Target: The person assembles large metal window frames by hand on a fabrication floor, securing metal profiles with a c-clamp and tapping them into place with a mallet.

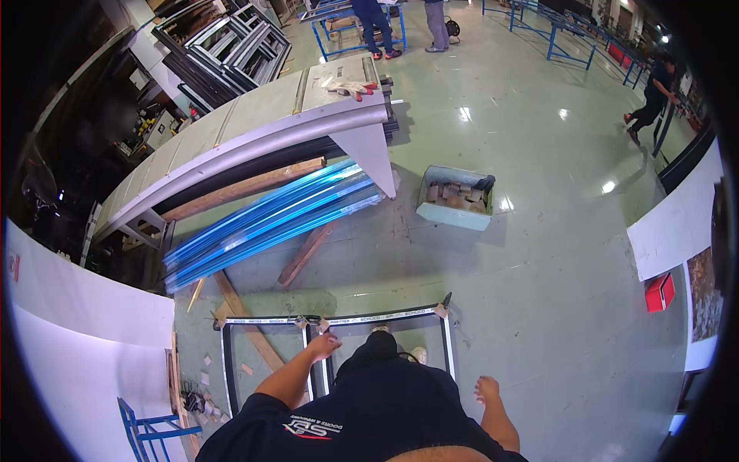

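One frame, dark with white strips, at the person's feet; likely stiff and unwieldy, best gripped by both outer uprights. Left hand, partly curled, beside the middle bars, contact unclear. Right hand, loosely curled, well apart, apparently empty.

Bright indoor light falls on the scene, with small white glare spots on the glossy floor toward the far right. The far left is dim. Fisheye distortion bends the edges into black corners; the nearer middle looks fairly sharp, distant parts softer.
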Demonstrator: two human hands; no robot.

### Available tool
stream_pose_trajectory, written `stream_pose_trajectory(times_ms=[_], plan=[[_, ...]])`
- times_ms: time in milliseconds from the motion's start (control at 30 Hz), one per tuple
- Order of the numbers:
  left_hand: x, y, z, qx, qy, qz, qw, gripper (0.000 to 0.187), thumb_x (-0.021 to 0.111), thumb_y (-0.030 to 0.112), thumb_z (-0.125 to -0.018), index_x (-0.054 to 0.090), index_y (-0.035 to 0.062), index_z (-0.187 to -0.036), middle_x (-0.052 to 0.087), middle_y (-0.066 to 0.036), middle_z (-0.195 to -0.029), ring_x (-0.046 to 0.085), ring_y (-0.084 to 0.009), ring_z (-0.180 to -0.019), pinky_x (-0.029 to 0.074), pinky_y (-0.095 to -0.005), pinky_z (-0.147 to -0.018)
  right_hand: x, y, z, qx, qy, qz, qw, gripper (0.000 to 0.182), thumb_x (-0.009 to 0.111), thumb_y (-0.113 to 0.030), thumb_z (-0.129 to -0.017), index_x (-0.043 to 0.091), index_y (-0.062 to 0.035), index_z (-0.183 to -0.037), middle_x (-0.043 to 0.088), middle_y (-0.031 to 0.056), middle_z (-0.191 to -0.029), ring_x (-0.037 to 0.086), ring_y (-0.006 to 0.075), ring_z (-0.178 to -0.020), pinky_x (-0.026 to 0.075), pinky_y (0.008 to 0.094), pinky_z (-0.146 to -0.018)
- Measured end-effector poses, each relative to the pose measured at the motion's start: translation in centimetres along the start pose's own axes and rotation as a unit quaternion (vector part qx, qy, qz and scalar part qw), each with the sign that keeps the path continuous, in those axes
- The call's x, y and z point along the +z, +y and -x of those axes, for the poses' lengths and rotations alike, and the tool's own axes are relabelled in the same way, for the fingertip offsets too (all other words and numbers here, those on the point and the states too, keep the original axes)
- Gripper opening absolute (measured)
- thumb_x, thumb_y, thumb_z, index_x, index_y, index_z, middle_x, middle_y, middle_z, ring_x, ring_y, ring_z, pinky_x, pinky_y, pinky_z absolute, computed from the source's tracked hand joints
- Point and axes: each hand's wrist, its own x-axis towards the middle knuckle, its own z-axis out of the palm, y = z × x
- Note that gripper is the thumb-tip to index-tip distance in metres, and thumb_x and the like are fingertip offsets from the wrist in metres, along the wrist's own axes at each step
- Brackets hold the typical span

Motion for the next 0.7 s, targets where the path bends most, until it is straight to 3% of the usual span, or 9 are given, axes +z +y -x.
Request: stream_pose_trajectory(times_ms=[233, 267, 300, 333, 367, 433, 500, 600, 700], plan=[[0.3, -3.4, 1.9, -0.058, -0.017, 0.056, 0.997, 0.045, 0.067, 0.034, -0.085, 0.062, -0.0027, -0.110, 0.069, -0.016, -0.102, 0.066, -0.0244, -0.093, 0.051, -0.0333, -0.083, 2.0, -6.0, -5.4, -0.217, 0.054, 0.128, 0.966, 0.028, 0.053, -0.023, -0.087, 0.063, -0.0100, -0.110, 0.059, 0.0049, -0.074, 0.051, 0.0141, -0.048, 0.037, 0.0282, -0.037], [0.0, -3.6, 2.0, -0.064, -0.030, 0.073, 0.995, 0.044, 0.067, 0.034, -0.085, 0.063, -0.0024, -0.108, 0.069, -0.015, -0.098, 0.066, -0.0234, -0.090, 0.051, -0.0333, -0.081, 1.7, -5.0, -10.2, -0.272, 0.063, 0.293, 0.914, 0.033, 0.053, -0.029, -0.088, 0.063, -0.0082, -0.113, 0.065, 0.0105, -0.085, 0.060, 0.0219, -0.061, 0.047, 0.0363, -0.048], [0.2, -4.8, 1.2, -0.063, -0.015, 0.110, 0.992, 0.038, 0.067, 0.032, -0.085, 0.064, -0.0002, -0.105, 0.069, -0.014, -0.092, 0.064, -0.0216, -0.085, 0.051, -0.0340, -0.077, 2.5, -6.6, -8.2, -0.298, 0.106, 0.363, 0.876, 0.040, 0.050, -0.035, -0.091, 0.061, -0.0094, -0.119, 0.065, 0.0173, -0.108, 0.063, 0.0304, -0.094, 0.051, 0.0448, -0.080], [1.2, -9.3, -1.7, -0.072, -0.078, 0.134, 0.985, 0.034, 0.064, 0.031, -0.087, 0.062, 0.0028, -0.105, 0.068, -0.013, -0.092, 0.063, -0.0205, -0.086, 0.050, -0.0353, -0.074, 3.2, -9.6, -5.4, -0.253, 0.069, 0.406, 0.876, 0.043, 0.045, -0.037, -0.093, 0.059, -0.0105, -0.124, 0.055, 0.0193, -0.128, 0.049, 0.0344, -0.122, 0.036, 0.0470, -0.104], [2.3, -12.4, -3.2, -0.001, -0.034, 0.136, 0.990, 0.033, 0.060, 0.033, -0.089, 0.058, 0.0045, -0.104, 0.066, -0.011, -0.091, 0.062, -0.0198, -0.084, 0.050, -0.0353, -0.070, 3.5, -9.2, -8.0, -0.303, 0.038, 0.492, 0.815, 0.044, 0.042, -0.036, -0.095, 0.057, -0.0085, -0.125, 0.052, 0.0201, -0.132, 0.045, 0.0345, -0.126, 0.032, 0.0448, -0.108], [1.3, -11.2, -2.5, -0.038, -0.032, 0.190, 0.981, 0.031, 0.059, 0.032, -0.091, 0.056, 0.0053, -0.107, 0.065, -0.009, -0.092, 0.061, -0.0190, -0.082, 0.049, -0.0333, -0.066, 4.3, -10.7, -7.3, -0.291, -0.003, 0.457, 0.841, 0.043, 0.045, -0.036, -0.094, 0.058, -0.0076, -0.124, 0.058, 0.0195, -0.124, 0.051, 0.0380, -0.119, 0.039, 0.0455, -0.102], [0.4, -7.4, -3.1, -0.034, -0.043, 0.166, 0.985, 0.044, 0.063, 0.028, -0.090, 0.055, -0.0010, -0.122, 0.063, -0.017, -0.115, 0.061, -0.0239, -0.104, 0.049, -0.0333, -0.087, 6.7, -12.6, -4.5, -0.214, 0.046, 0.223, 0.950, 0.042, 0.058, -0.023, -0.085, 0.058, -0.0045, -0.122, 0.067, 0.0138, -0.104, 0.064, 0.0230, -0.082, 0.050, 0.0347, -0.074], [0.1, -4.3, -4.3, -0.061, -0.092, 0.168, 0.980, 0.047, 0.063, 0.026, -0.090, 0.052, -0.0031, -0.125, 0.061, -0.018, -0.118, 0.059, -0.0243, -0.111, 0.046, -0.0333, -0.094, 9.0, -14.3, -3.9, -0.175, 0.057, 0.242, 0.953, 0.045, 0.061, -0.025, -0.082, 0.058, -0.0040, -0.122, 0.066, 0.0197, -0.107, 0.064, 0.0298, -0.097, 0.048, 0.0364, -0.086], [1.4, -2.7, -7.4, -0.041, -0.126, 0.081, 0.988, 0.044, 0.062, 0.025, -0.091, 0.052, -0.0021, -0.125, 0.062, -0.017, -0.117, 0.060, -0.0238, -0.107, 0.047, -0.0334, -0.092, 11.2, -16.0, -7.7, -0.139, 0.027, 0.208, 0.968, 0.049, 0.060, -0.022, -0.084, 0.052, -0.0038, -0.129, 0.066, 0.0130, -0.100, 0.063, 0.0191, -0.078, 0.049, 0.0306, -0.064]])
